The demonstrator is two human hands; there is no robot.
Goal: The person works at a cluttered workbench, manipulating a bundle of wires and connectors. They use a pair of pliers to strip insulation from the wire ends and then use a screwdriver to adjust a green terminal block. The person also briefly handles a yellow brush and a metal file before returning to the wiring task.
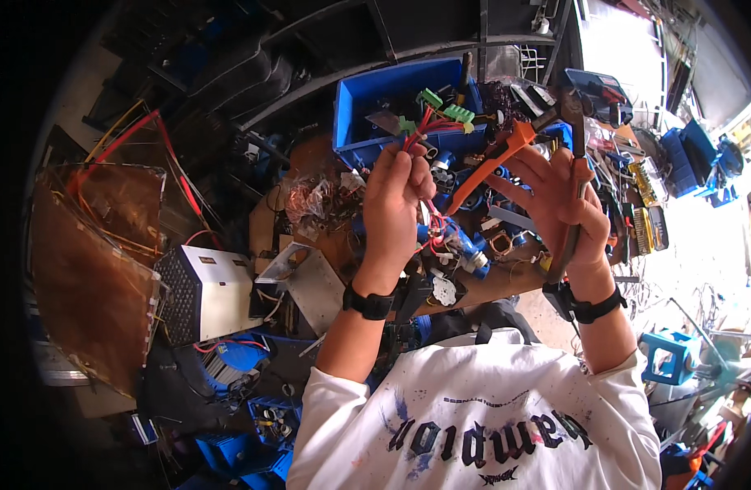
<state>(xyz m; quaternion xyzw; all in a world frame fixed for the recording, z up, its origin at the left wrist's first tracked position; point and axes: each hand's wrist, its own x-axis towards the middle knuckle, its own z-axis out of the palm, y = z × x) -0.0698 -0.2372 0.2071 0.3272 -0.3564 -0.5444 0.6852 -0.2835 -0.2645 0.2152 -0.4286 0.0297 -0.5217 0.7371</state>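
Observation:
My left hand (396, 189) is closed, pinching a bundle of red wires (441, 127) over the bench. Green terminal connectors (458, 114) sit at the upper ends of the wires, in front of a blue plastic bin (343, 110). More wire hangs below the fist towards the clutter. In my right hand (570, 204) is a large pair of pliers (494, 163) with orange grips, its handles spread wide and its head pointing away from me. One grip lies in the palm; the other angles out to the left past the fingers. The pliers are apart from the wires.
The brown workbench (518, 280) is crowded with parts and blue cylindrical pieces (465, 245). A clear plastic bag (306, 198) lies on the left. A white perforated metal box (218, 286) stands beyond the bench's left side. Several blue bins and a blue frame (669, 357) surround me.

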